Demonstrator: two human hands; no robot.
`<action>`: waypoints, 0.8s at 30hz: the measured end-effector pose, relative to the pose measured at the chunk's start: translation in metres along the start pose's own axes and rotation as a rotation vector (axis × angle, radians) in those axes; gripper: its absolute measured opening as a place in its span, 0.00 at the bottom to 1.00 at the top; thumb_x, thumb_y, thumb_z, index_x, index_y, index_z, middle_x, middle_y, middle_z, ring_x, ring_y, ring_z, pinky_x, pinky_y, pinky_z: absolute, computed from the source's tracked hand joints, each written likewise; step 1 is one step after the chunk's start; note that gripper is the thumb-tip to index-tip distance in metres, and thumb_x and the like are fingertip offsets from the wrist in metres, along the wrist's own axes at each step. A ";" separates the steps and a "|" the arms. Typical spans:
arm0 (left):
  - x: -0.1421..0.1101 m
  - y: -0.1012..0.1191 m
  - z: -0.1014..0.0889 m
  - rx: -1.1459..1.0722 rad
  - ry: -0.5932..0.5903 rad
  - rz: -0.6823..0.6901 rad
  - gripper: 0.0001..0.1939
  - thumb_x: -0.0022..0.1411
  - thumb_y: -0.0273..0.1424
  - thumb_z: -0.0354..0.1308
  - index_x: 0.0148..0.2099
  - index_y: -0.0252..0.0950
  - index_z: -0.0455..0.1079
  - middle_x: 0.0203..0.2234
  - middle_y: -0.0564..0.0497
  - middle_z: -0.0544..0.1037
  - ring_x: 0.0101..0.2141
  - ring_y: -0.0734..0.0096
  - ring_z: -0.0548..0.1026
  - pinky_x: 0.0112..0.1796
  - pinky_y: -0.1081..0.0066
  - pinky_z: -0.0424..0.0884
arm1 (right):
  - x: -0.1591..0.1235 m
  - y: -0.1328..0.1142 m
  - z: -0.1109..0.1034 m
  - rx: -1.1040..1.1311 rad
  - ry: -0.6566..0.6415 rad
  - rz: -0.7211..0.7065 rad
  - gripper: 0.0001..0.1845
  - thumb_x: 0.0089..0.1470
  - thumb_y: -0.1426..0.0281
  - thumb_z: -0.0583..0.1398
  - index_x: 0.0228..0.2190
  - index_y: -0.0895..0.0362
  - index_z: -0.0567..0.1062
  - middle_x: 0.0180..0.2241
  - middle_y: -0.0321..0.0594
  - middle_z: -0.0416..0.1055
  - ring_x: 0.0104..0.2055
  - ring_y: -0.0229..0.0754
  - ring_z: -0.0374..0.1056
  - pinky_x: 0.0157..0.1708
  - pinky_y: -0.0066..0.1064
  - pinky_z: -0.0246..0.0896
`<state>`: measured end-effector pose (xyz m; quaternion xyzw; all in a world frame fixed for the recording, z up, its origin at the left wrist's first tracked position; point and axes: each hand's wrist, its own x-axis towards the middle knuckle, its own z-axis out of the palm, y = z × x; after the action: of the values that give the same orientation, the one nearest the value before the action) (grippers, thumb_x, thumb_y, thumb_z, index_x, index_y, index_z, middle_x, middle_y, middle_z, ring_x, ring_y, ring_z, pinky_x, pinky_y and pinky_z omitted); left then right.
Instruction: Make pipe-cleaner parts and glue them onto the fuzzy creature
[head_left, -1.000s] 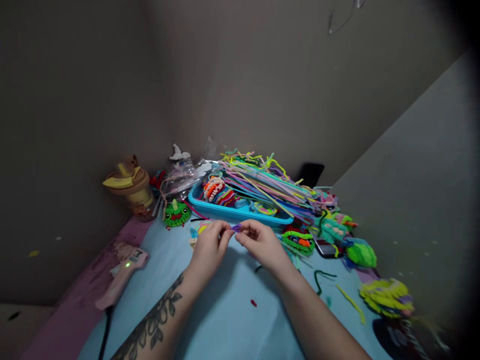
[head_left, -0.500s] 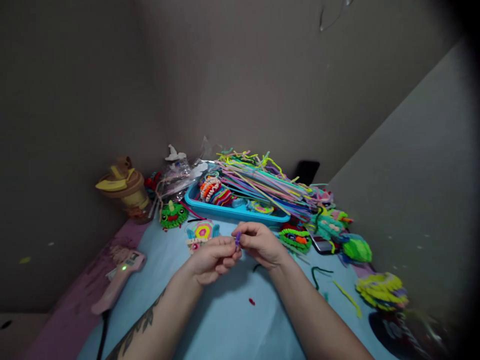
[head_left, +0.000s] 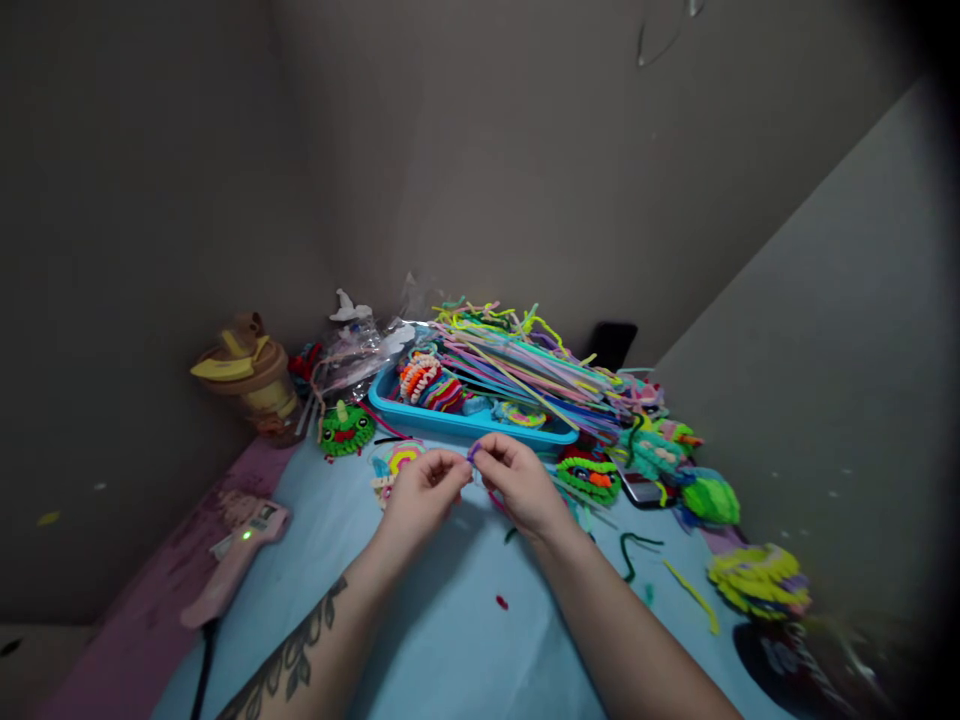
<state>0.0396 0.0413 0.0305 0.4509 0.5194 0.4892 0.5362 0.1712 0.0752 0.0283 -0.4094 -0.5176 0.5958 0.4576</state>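
Note:
A short purple pipe cleaner point(head_left: 473, 453) is pinched between my two hands above the blue cloth. My left hand point(head_left: 426, 490) closes thumb and forefinger at its left end. On the other side my right hand point(head_left: 517, 485) grips it between thumb and fingertips. Much of the piece is hidden by the fingers. Behind my left hand, partly covered, lies a pipe-cleaner piece with a yellow and pink centre point(head_left: 405, 457). Just right of my right hand sits a green pipe-cleaner figure with an orange middle point(head_left: 589, 478).
A blue tray point(head_left: 480, 430) heaped with pipe cleaners point(head_left: 525, 360) stands at the back. At left are a pink glue gun point(head_left: 236, 565) with a lit green light, a brown cup point(head_left: 259, 390) and a green figure point(head_left: 346, 430). A yellow bundle point(head_left: 761, 580) and cut pieces lie right.
My left hand has turned, its back now facing up more. The purple pipe cleaner sits slightly higher and shows less between the fingers. My right hand has shifted up a little.

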 end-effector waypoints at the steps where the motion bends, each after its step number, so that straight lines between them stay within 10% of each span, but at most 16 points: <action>1: 0.000 0.000 0.000 0.013 0.003 0.001 0.17 0.51 0.44 0.60 0.28 0.33 0.67 0.13 0.59 0.63 0.15 0.81 0.57 0.17 0.78 0.51 | 0.000 -0.001 0.000 -0.005 0.008 -0.005 0.13 0.42 0.61 0.64 0.23 0.58 0.71 0.18 0.30 0.60 0.20 0.32 0.51 0.20 0.25 0.45; 17: -0.001 0.001 -0.011 -0.565 -0.463 -0.445 0.13 0.49 0.34 0.63 0.28 0.32 0.62 0.19 0.58 0.60 0.15 0.89 0.48 0.13 0.84 0.38 | 0.000 0.005 -0.002 0.260 -0.112 0.125 0.17 0.33 0.59 0.70 0.21 0.58 0.74 0.19 0.34 0.68 0.20 0.33 0.57 0.23 0.28 0.51; 24: -0.002 0.000 -0.002 -0.275 -0.207 -0.108 0.17 0.54 0.43 0.59 0.29 0.32 0.66 0.17 0.57 0.64 0.16 0.84 0.56 0.15 0.81 0.49 | 0.000 0.003 0.001 0.134 -0.018 -0.052 0.11 0.42 0.64 0.66 0.21 0.57 0.72 0.17 0.32 0.66 0.21 0.34 0.59 0.24 0.28 0.55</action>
<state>0.0381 0.0396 0.0303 0.3929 0.4130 0.4771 0.6689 0.1695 0.0747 0.0253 -0.3589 -0.4913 0.6206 0.4947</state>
